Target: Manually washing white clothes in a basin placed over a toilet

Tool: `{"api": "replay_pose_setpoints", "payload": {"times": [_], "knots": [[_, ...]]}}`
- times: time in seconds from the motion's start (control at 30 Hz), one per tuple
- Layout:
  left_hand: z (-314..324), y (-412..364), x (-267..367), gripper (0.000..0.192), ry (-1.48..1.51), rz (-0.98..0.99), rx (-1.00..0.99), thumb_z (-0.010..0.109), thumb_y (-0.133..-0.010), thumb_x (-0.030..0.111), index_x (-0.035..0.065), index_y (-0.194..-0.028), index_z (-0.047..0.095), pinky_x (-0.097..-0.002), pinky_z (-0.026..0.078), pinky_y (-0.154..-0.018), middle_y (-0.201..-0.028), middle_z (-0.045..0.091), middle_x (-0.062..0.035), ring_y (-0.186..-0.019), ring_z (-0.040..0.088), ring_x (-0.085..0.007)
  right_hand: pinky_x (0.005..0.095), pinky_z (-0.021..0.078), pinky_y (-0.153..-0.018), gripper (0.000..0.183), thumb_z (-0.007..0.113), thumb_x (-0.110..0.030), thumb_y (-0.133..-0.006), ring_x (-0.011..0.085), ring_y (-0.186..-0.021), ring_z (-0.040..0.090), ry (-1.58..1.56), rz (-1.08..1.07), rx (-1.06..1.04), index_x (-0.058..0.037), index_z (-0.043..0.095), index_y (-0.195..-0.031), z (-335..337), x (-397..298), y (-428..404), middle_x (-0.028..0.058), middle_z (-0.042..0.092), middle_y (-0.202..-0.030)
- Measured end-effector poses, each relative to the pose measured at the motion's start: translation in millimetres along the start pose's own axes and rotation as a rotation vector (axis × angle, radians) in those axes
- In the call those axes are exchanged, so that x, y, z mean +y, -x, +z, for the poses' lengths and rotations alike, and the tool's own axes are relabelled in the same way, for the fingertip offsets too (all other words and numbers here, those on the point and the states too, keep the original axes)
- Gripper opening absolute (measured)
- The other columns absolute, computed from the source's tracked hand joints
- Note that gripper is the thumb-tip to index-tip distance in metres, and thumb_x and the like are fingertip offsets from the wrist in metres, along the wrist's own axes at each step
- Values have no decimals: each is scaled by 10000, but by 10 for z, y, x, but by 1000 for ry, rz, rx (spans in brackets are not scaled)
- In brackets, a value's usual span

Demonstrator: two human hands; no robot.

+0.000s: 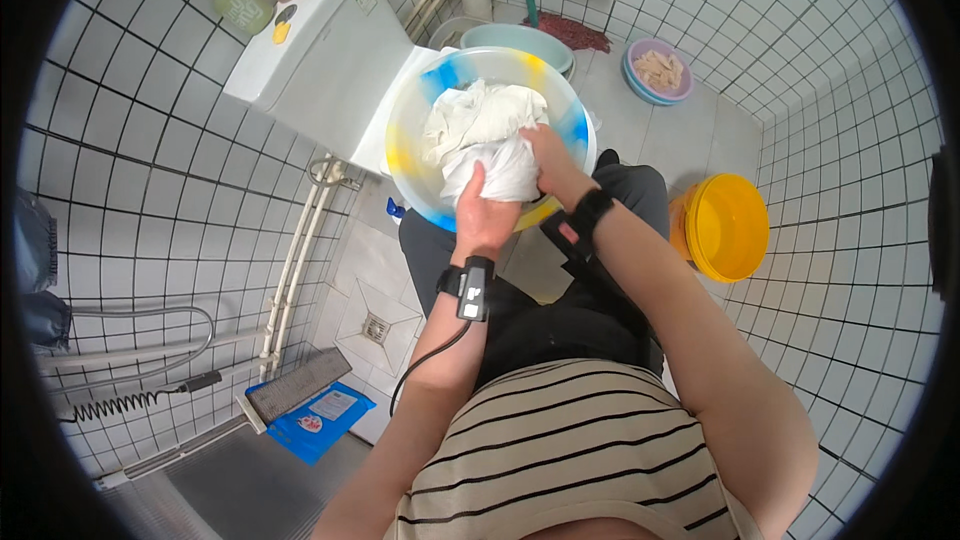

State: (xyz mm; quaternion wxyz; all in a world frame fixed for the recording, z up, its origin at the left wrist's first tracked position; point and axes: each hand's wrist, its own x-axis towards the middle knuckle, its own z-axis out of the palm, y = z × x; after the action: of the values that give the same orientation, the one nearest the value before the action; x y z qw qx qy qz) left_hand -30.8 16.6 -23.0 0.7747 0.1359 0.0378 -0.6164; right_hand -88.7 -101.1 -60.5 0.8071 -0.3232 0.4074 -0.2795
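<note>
A white plastic basin (401, 109) with blue and yellow patches is in front of me, above my knees. Inside it is a bunched wet-looking white cloth (487, 116), with a brighter white cloth part (491, 171) on the side nearest me. My left hand (484, 217) cradles this nearer part from below, palm up, its thumb lying against the fabric. From the right, my right hand (553, 161) grips the cloth's edge, fingertips partly hidden by folds. I cannot tell whether the two white parts are one piece. Both wrists wear black straps with small devices.
A white toilet tank (322, 67) carrying bottles stands at the left, beyond the basin. A pale green basin (517, 43) sits behind. Rightward are a yellow bucket (727, 229) and a purple basin (634, 52) with cloth. A floor drain (375, 328) and blue packet (319, 420) lie lower left.
</note>
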Motion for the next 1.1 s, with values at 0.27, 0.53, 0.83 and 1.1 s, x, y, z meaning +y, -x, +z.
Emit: {"api": "replay_pose_setpoints", "payload": {"times": [0.27,0.53,0.83,1.1], "knots": [[-104,-197,146,316,-22,-50,316,452,-843,217,14,-1085,447,-370,406,-847,-1059,525,-114,-970,510,-254,366,395,-704,283,551,-280,-757,308,-839,490,966,-991,-33,-67,535,-942,140,125,730,139,492,-864],[-303,-475,157,224,-163,-27,251,428,-829,150,18,-993,504,-371,454,-781,-948,579,-110,-864,572,-242,321,430,-616,237,519,-236,-772,249,-669,561,534,-312,-111,-19,588,-839,214,65,206,116,583,-742],[-304,-173,56,416,0,-210,565,469,-861,287,40,-1185,389,-496,302,-940,-1187,459,-158,-1111,421,-319,267,403,-738,193,522,-88,-712,155,-858,502,-13,-155,82,-5,552,-884,-178,-188,-170,79,532,-905],[-6,-264,214,464,-199,-257,375,494,-836,354,18,-1150,429,-448,335,-921,-1148,493,-137,-1039,472,-304,285,394,-723,152,520,-78,-643,235,-815,500,1302,-560,-501,-58,511,-794,1,-149,780,91,518,-835]]}}
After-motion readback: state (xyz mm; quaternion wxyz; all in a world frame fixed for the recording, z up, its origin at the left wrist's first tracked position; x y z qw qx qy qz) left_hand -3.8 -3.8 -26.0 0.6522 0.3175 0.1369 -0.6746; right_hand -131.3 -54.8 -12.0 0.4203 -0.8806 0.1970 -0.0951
